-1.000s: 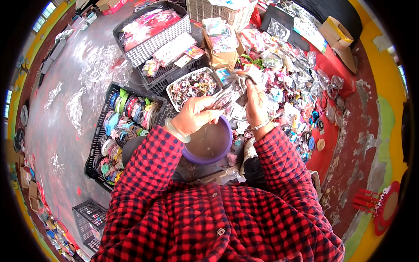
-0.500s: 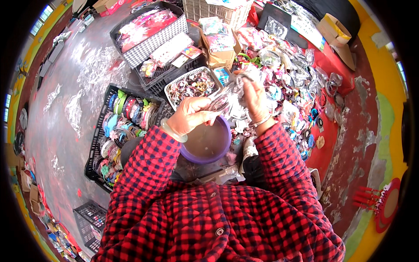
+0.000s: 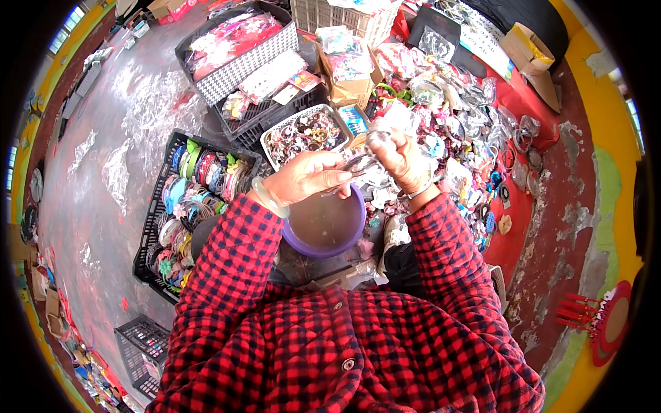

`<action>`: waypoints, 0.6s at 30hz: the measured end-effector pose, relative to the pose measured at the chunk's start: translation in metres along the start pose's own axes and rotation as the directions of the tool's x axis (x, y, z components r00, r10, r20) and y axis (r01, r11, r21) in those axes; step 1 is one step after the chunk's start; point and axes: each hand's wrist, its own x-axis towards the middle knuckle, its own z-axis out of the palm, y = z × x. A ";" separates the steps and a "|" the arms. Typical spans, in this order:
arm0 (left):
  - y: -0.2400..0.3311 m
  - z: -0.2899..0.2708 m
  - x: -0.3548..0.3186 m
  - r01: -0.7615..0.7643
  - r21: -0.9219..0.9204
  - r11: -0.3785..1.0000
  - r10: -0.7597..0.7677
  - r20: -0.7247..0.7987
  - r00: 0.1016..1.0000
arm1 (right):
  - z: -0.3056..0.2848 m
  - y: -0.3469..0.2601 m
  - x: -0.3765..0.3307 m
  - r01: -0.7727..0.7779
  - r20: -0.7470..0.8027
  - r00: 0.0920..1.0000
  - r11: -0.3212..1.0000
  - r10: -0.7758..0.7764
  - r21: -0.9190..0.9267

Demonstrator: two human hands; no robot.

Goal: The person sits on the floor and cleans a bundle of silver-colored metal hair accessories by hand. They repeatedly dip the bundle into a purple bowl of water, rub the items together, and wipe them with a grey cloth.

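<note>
Both hands' grip, left hand (image 3: 306, 177) and right hand (image 3: 399, 158), closes on a blurred clear packet (image 3: 361, 165) above the purple bowl (image 3: 327, 224).

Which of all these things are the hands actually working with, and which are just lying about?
In hand:
left hand and right hand holding a clear plastic packet
purple bowl beneath them

Lying about:
white tray of trinkets
black crate of hairbands
heap of bagged items

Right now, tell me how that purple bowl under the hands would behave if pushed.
The purple bowl looks like thin plastic, so probably light and easy to slide. It seems nearly empty, so a push at its rim might tip it. Round and smooth, it may be slippery to pinch.
</note>
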 end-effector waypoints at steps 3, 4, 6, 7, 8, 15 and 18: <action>-0.002 0.000 0.005 0.064 0.006 0.998 -0.064 -0.003 0.998 | 0.004 -0.002 -0.001 -0.007 0.033 0.999 1.000 0.007 0.012; -0.001 0.000 0.006 0.105 0.033 0.994 -0.105 -0.002 0.994 | 0.004 -0.002 -0.001 -0.011 0.037 0.999 1.000 0.010 0.004; -0.007 -0.004 0.006 0.095 0.044 0.994 -0.094 -0.025 0.995 | 0.004 0.000 0.000 0.041 0.057 0.998 0.999 -0.039 -0.035; -0.010 -0.006 0.007 0.090 0.050 0.995 -0.089 -0.037 0.995 | 0.004 0.000 0.000 0.067 0.068 0.996 0.996 -0.063 -0.055; -0.012 -0.006 0.006 0.094 0.070 0.993 -0.090 -0.053 0.995 | 0.004 -0.003 0.000 0.140 0.108 0.987 0.973 -0.122 -0.183; -0.027 0.000 0.009 0.149 0.174 0.973 -0.118 -0.179 0.977 | 0.023 -0.001 0.000 0.555 0.353 0.813 0.438 -0.462 -0.707; -0.024 0.003 0.010 0.126 0.225 0.966 -0.087 -0.176 0.981 | 0.020 0.009 0.003 0.484 0.285 0.862 0.509 -0.420 -0.712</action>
